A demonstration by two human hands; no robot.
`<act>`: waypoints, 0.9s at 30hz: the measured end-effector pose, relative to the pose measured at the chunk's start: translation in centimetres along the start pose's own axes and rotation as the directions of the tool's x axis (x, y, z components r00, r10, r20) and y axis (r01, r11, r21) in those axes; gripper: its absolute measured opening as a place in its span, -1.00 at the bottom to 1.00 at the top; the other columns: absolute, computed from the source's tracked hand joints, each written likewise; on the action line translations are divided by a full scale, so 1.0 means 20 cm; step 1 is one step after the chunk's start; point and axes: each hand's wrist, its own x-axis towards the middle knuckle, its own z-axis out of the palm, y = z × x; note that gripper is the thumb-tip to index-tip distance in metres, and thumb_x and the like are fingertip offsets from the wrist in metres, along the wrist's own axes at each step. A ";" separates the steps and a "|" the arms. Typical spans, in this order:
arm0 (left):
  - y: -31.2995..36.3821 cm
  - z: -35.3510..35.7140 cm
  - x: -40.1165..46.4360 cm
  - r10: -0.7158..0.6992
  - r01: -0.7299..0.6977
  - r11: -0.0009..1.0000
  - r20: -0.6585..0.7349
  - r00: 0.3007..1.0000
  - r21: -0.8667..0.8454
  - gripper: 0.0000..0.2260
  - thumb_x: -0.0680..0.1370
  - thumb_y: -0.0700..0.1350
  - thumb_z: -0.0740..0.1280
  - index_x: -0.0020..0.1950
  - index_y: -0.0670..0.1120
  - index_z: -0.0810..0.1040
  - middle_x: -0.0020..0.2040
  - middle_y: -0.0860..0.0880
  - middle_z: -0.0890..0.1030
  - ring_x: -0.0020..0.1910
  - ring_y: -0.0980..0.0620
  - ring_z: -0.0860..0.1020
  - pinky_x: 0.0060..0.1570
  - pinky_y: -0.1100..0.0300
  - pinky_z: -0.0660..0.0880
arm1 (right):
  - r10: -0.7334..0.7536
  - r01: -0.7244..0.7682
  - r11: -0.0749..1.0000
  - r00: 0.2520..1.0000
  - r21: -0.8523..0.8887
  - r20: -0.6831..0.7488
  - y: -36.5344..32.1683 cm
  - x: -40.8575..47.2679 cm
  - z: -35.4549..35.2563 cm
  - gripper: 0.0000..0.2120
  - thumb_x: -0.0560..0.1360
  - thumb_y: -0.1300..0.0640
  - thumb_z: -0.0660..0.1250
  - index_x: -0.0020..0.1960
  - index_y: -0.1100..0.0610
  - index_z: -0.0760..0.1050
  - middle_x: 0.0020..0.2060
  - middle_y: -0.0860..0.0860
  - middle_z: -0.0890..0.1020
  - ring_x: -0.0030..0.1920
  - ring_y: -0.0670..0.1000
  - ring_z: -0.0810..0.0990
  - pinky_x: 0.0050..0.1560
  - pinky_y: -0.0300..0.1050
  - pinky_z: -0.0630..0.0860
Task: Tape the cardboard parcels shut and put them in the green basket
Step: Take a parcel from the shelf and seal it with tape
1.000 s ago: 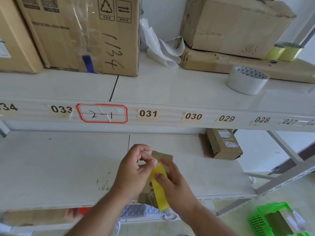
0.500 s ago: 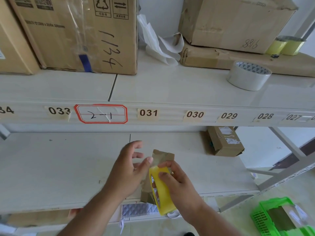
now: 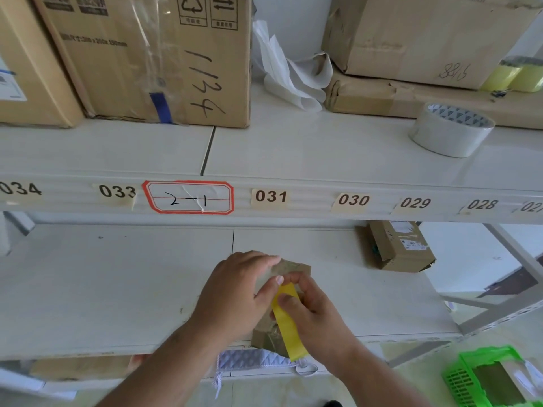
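2 hands (image 3: 235, 292), 4 tape rolls (image 3: 449, 130)

Small brown parcel (image 3: 289, 267) stands at the lower shelf's (image 3: 117, 289) front edge, yellow tape (image 3: 286, 321) across it; a second parcel (image 3: 396, 248) lies behind; green basket (image 3: 458, 380) on the floor

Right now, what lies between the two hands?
In the head view, the yellow tape and small parcel sit between the left hand and right hand.
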 end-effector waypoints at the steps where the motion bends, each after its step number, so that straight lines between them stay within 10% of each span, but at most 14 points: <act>1: 0.00 0.00 0.00 -0.011 0.011 1.000 0.012 1.000 -0.004 -0.57 0.59 0.23 0.22 0.40 0.14 0.57 0.23 0.25 0.59 0.16 0.24 0.48 0.19 0.22 0.45 | -0.006 0.006 1.000 1.000 -0.009 0.002 0.00 0.00 0.00 -0.76 0.53 -0.04 0.30 0.20 -0.11 0.54 -0.06 0.40 0.55 -0.13 0.28 0.56 0.05 0.41 0.55; 7: 0.01 0.00 -0.01 -0.070 0.071 0.997 0.057 0.996 -0.018 -0.62 0.63 0.23 0.27 0.41 0.16 0.54 0.17 0.30 0.56 0.08 0.28 0.51 0.05 0.42 0.37 | -0.029 0.030 0.999 0.999 -0.031 0.029 0.02 0.00 -0.02 -0.77 0.57 -0.01 0.30 0.22 -0.08 0.54 -0.07 0.39 0.56 -0.13 0.17 0.56 0.02 0.40 0.56; 27: 0.06 0.03 -0.02 -0.013 0.014 1.000 0.039 0.999 -0.014 -0.81 0.61 0.10 0.22 -0.11 0.13 0.57 -0.10 0.20 0.55 -0.06 0.18 0.51 -0.12 0.22 0.49 | -0.013 0.024 0.990 0.997 -0.142 0.079 0.10 -0.04 -0.07 -0.74 0.54 -0.03 0.26 0.23 -0.13 0.50 -0.25 0.23 0.47 -0.27 0.05 0.38 -0.18 -0.01 0.37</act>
